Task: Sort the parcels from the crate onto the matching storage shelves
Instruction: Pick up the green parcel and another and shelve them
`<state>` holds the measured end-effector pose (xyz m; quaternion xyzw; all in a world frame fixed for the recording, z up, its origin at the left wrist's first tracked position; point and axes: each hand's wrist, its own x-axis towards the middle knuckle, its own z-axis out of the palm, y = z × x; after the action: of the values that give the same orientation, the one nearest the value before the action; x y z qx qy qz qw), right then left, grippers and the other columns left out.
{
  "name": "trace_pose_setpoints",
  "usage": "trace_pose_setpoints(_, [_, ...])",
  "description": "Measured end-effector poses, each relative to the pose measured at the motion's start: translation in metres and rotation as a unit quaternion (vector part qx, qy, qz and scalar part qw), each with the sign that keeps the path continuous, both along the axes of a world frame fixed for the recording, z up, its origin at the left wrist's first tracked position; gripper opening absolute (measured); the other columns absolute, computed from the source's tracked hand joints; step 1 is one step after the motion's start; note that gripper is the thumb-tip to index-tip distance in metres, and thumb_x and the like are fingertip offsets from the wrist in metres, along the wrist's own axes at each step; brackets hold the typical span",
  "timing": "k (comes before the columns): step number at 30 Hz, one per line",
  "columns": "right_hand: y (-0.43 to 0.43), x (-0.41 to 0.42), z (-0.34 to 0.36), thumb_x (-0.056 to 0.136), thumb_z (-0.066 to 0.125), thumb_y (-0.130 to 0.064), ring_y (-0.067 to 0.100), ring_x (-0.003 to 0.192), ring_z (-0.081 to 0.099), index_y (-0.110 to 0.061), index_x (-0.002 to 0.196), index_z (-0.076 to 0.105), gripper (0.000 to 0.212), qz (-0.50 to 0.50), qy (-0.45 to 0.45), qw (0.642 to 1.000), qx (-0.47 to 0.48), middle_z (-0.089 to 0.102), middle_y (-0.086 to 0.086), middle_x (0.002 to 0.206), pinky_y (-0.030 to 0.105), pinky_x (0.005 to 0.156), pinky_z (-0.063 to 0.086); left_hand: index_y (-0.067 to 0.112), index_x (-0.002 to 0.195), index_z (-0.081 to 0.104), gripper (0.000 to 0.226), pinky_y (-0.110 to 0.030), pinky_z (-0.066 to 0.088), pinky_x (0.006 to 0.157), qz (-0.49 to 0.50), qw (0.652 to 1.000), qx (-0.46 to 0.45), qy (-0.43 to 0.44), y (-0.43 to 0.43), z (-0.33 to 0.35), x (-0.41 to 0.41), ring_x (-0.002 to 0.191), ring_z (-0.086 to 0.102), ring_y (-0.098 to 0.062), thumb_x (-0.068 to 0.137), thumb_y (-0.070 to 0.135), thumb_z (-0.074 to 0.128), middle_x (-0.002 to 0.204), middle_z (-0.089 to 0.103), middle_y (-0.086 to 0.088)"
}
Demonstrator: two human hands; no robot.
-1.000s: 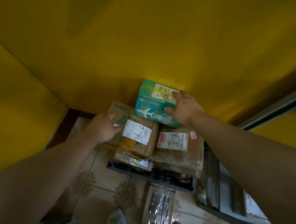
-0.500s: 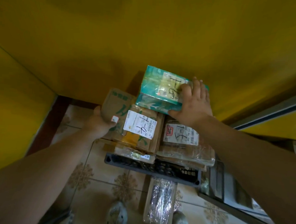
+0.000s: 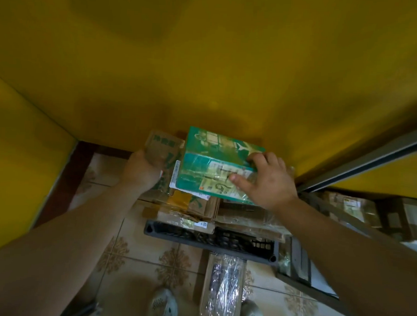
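Note:
A teal box (image 3: 210, 158) with a white label and an aeroplane print is held above the parcel pile; my right hand (image 3: 266, 180) grips its right end, thumb on the label. My left hand (image 3: 142, 170) holds the left side of a brown cardboard box (image 3: 163, 150) with green print. Both boxes sit over a dark plastic crate (image 3: 210, 240) on the floor, stacked with several brown and plastic-wrapped parcels (image 3: 247, 218). The teal box hides the white label of the cardboard box below it.
Yellow walls (image 3: 207, 73) close in behind and to the left. A metal shelf frame (image 3: 362, 156) with wrapped parcels (image 3: 354, 209) stands on the right. A plastic-wrapped parcel (image 3: 222, 286) lies on the tiled floor between my shoes (image 3: 162, 305).
My right hand has lifted and tilted the teal box toward me and leftward, so it now covers the labelled cardboard box. My left hand has kept its hold on the brown box's left side.

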<state>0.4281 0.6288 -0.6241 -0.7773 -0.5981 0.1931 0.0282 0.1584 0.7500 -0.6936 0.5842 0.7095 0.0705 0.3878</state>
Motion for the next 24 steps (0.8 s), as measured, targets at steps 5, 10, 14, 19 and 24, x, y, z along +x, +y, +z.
trace_pose_setpoints(5, [-0.020,-0.008,-0.007,0.085,0.051,-0.073,0.021,0.134,0.035,-0.025,0.139,0.046,0.072,0.001,0.013,1.000,0.008,0.041,0.000,0.139,0.024,0.100,0.003,0.015,0.132,0.050,0.067,-0.050,0.048,0.094,0.005,0.999,0.046,0.017,-0.006,0.008,0.012,0.114,0.055,-0.034,0.091,0.067,0.037,0.126,0.054,-0.012])
trace_pose_setpoints(10, [-0.032,-0.007,-0.026,0.089,0.055,-0.066,0.022,0.146,0.019,-0.025,0.146,0.038,0.072,-0.147,0.128,0.981,0.005,0.023,0.008,0.157,0.008,0.100,-0.007,0.028,0.136,0.042,0.100,-0.054,0.050,0.092,-0.011,1.000,0.015,0.012,-0.005,0.005,0.007,0.118,0.055,-0.032,0.063,0.094,0.026,0.137,0.047,-0.004])
trace_pose_setpoints(14, [-0.028,-0.011,-0.041,0.094,0.061,-0.046,0.028,0.128,0.051,-0.030,0.151,0.027,0.068,-0.261,0.296,0.919,-0.007,0.051,0.001,0.140,0.032,0.104,0.040,0.028,0.145,0.034,0.088,-0.059,0.036,0.105,-0.069,0.995,0.030,0.070,-0.012,0.005,0.015,0.136,0.036,-0.034,0.077,0.084,0.022,0.151,0.031,-0.001])
trace_pose_setpoints(19, [-0.021,-0.018,-0.045,0.093,0.065,-0.036,0.020,0.108,0.060,-0.024,0.145,0.038,0.060,-0.327,0.374,0.866,0.051,0.056,-0.006,0.115,0.034,0.093,0.050,0.022,0.094,0.060,0.049,-0.032,0.049,0.080,0.016,0.995,-0.033,-0.095,-0.041,0.046,0.038,0.094,0.063,-0.017,0.101,0.054,0.023,0.102,0.066,-0.004])
trace_pose_setpoints(24, [-0.012,-0.021,-0.029,0.092,0.068,-0.032,0.013,0.102,0.062,-0.022,0.137,0.048,0.050,-0.327,0.434,0.836,0.078,0.061,-0.005,0.119,0.025,0.081,0.055,0.031,0.127,0.051,0.029,-0.034,0.054,0.074,0.107,0.933,-0.091,-0.331,-0.050,0.060,0.028,0.096,0.067,-0.016,0.098,0.035,0.051,0.117,0.066,-0.001])
